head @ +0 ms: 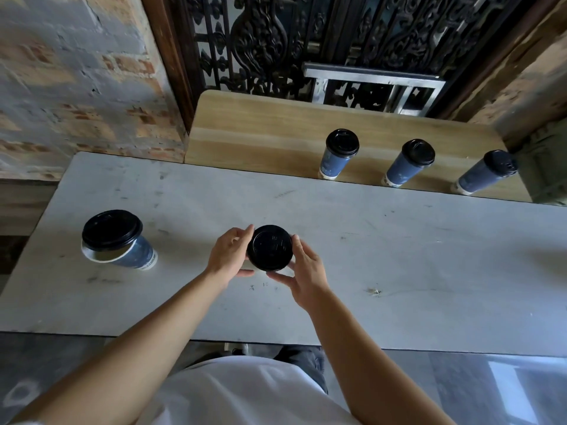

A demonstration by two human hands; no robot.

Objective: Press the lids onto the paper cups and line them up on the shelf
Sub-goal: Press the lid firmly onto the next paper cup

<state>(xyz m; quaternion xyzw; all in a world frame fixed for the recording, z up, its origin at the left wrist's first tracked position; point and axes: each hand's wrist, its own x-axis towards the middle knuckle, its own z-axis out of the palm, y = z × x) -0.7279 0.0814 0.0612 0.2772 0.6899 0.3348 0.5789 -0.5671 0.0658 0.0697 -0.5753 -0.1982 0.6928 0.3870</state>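
Observation:
A black lid (270, 247) sits on top of a paper cup that stands on the grey table (399, 256); the cup body is almost wholly hidden under it. My left hand (228, 256) and my right hand (306, 271) curl around the lid's rim from either side. To the left stands a blue paper cup (138, 256) with a black lid (112, 230) resting crooked on it, its white rim showing. Three lidded blue cups (337, 156) (409, 164) (484, 176) stand in a row on the wooden shelf (260, 133).
The wooden shelf runs behind the table, bare on its left half. A brick wall is at the left, a dark carved screen and a metal frame (371, 84) behind the shelf. The table's near edge is just in front of my body.

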